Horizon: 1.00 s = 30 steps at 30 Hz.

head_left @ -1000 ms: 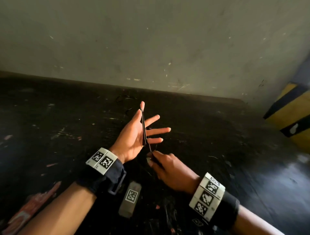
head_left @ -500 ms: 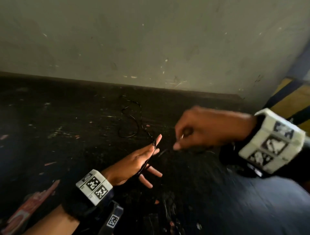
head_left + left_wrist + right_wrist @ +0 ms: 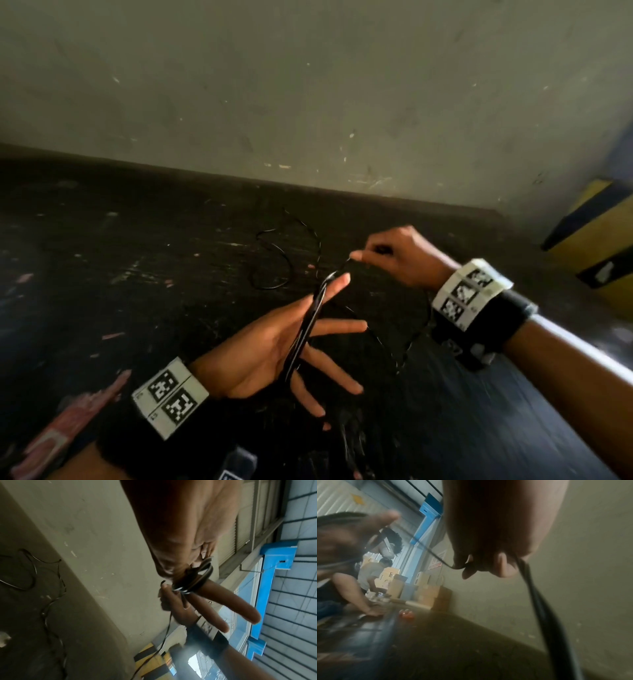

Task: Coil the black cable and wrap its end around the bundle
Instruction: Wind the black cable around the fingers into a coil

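Note:
My left hand is held palm up over the dark table, fingers straight and spread. Several turns of the thin black cable run across its palm from the index fingertip down to the heel. The left wrist view shows this coil looped round the fingers. My right hand is just beyond the left index fingertip and pinches the cable between thumb and finger. Slack cable sags below the right wrist. The loose remainder lies in curls on the table behind the hands. In the right wrist view the cable hangs from the pinch.
A grey wall closes off the black table at the back. A yellow-and-black striped object stands at the right edge. A reddish flat scrap lies at the lower left. The right wrist view shows people and cardboard boxes further off.
My right hand went from the heel of the left palm out to the right, then back to the left index fingertip, drawing cable with it. The left hand dipped, then tilted up again.

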Motion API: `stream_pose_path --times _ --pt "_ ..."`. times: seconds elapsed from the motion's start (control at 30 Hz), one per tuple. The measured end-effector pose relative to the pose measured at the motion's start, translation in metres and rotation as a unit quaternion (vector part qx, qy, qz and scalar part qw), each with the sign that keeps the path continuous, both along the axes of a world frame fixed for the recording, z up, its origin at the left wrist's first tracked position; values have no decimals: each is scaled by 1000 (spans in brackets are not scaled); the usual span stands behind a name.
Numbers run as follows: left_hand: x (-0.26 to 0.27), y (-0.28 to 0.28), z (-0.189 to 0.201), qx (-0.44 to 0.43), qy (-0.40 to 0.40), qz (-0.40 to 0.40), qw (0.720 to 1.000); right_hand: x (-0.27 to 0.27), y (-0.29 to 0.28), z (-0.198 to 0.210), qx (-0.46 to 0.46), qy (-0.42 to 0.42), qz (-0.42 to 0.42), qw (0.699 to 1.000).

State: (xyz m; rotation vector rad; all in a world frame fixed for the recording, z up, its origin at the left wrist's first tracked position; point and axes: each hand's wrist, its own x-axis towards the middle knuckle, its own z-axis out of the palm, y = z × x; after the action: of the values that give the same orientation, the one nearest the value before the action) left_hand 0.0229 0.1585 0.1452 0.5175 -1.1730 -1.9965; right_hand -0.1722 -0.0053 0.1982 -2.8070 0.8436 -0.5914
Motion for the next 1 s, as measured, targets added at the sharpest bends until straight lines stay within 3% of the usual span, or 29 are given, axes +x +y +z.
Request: stream_pose_path --times 0.1,0.27,0.4,0.5,0.57,0.7,0.77,0.9,1.0 --pt "3 -15 13 -9 68 39 997 12 15 -42 52 -38 -5 998" --pt "8 -56 32 -33 83 221 971 41 60 -68 141 -76 18 987" --pt "9 -76 28 -30 78 290 953 51 94 -57 297 12 1 955" --pt "9 -82 17 -23 30 311 950 45 107 -44 324 21 -3 946" --pt "5 -81 9 -39 -46 323 944 39 110 -31 300 38 3 953" --pt "-10 -61 -10 -68 -233 275 930 21 108 5 217 193 57 955" --pt "-13 -48 -20 -66 -275 216 935 9 97 28 155 236 78 956" --pt "-13 -20 -25 -18 -249 113 962 -6 63 77 102 186 47 976" --pt "-14 -8 -18 0 -212 55 976 -11 39 90 66 132 18 989"
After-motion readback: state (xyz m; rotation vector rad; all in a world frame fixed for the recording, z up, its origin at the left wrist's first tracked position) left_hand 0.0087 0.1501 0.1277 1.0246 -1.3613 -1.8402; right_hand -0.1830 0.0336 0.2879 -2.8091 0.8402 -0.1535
